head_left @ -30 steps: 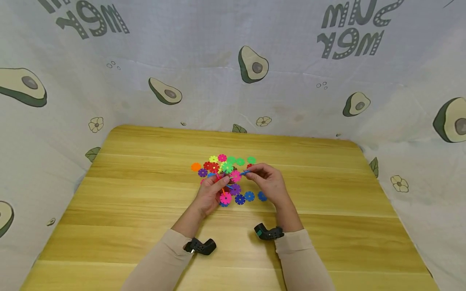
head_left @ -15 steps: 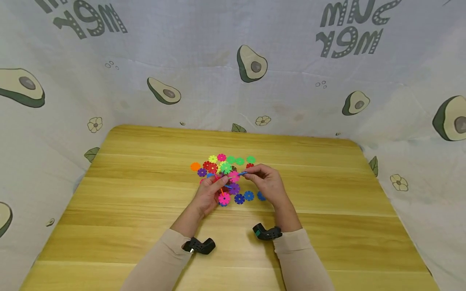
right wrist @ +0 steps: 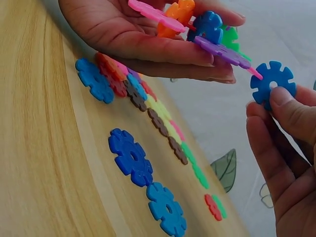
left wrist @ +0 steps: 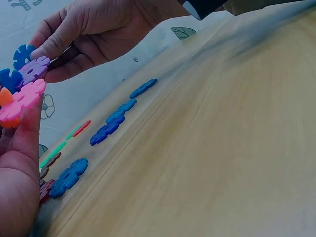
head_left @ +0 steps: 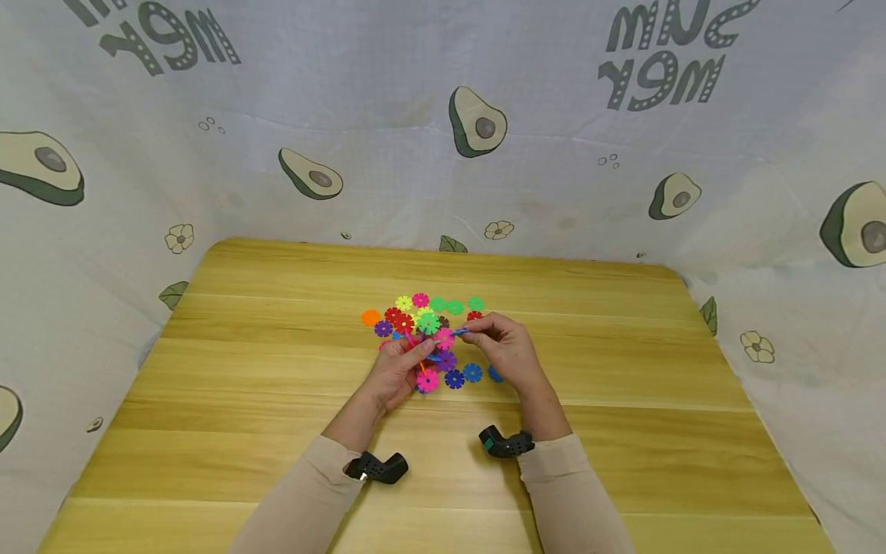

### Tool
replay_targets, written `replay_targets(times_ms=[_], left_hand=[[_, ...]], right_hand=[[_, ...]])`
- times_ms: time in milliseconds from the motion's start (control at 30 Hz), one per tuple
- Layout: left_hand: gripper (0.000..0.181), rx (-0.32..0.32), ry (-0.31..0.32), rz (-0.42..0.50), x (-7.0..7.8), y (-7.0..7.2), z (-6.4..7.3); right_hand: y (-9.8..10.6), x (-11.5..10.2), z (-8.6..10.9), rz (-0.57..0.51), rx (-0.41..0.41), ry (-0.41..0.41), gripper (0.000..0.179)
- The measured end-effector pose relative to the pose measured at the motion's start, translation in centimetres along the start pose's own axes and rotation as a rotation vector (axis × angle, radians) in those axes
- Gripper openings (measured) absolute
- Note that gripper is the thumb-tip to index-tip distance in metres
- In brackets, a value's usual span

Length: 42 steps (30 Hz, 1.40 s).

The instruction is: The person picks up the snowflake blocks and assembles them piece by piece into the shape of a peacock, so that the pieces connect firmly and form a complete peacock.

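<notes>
My left hand [head_left: 396, 375] holds a cluster of joined plastic snowflake discs above the table. In the right wrist view the cluster shows a pink disc [right wrist: 155, 16], an orange disc [right wrist: 177, 17], a blue disc [right wrist: 207, 27], a purple disc [right wrist: 222, 51] and part of a green one. My right hand [head_left: 511, 350] pinches another blue disc [right wrist: 273, 81] between thumb and fingers. Its edge meets a pink disc [right wrist: 255, 73] of the cluster; how deep the slots fit, I cannot tell. My left fingers hide part of the cluster.
Loose discs lie on the wooden table [head_left: 277, 431] around and beyond the hands. Among them are an orange disc [head_left: 371, 317], a dark blue disc [head_left: 454, 378] and a green disc [head_left: 475, 304]. A printed curtain [head_left: 388, 92] hangs behind the table.
Both hands keep their grip, with the blue disc still against the cluster. The cluster has tilted slightly in the left hand; the whole head view has shifted a little.
</notes>
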State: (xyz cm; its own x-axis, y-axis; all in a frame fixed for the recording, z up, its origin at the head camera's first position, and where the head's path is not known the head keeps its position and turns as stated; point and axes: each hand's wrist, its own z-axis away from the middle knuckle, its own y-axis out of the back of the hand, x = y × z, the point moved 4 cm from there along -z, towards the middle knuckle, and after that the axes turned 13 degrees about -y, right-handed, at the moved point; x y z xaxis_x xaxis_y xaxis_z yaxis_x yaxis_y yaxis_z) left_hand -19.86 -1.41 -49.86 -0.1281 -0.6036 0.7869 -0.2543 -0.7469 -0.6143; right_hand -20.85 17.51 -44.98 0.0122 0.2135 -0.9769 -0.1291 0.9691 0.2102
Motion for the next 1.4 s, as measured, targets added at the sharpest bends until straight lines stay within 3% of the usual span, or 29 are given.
replay_targets(times_ms=[467,733,933,1133,1267,1400], left_hand=[[0.019,-0.034,0.024,-0.016,0.0,0.1,0.1],[0.018,-0.063,0.043,-0.025,0.0,0.3,0.0],[0.023,-0.035,0.030,-0.002,-0.2,-0.3,0.0],[0.016,-0.071,0.071,0.045,-0.1,-0.9,0.3],[0.011,-0.109,0.079,0.002,0.4,-0.6,0.3],[0.016,-0.097,0.050,-0.030,0.8,-0.2,0.2]], right_hand=[[0.1,0.3,-0.1,0.034,-0.033,0.020,0.006],[0.0,0.1,-0.2,0.043,-0.091,0.057,0.004],[0.1,0.0,0.0,0.064,-0.031,0.056,0.006],[0.7,0.0,0.1,-0.001,0.000,0.055,0.011],[0.9,-0.2,0.2,-0.052,-0.030,0.073,0.013],[0.8,-0.7,0.1,-0.067,-0.053,0.092,0.017]])
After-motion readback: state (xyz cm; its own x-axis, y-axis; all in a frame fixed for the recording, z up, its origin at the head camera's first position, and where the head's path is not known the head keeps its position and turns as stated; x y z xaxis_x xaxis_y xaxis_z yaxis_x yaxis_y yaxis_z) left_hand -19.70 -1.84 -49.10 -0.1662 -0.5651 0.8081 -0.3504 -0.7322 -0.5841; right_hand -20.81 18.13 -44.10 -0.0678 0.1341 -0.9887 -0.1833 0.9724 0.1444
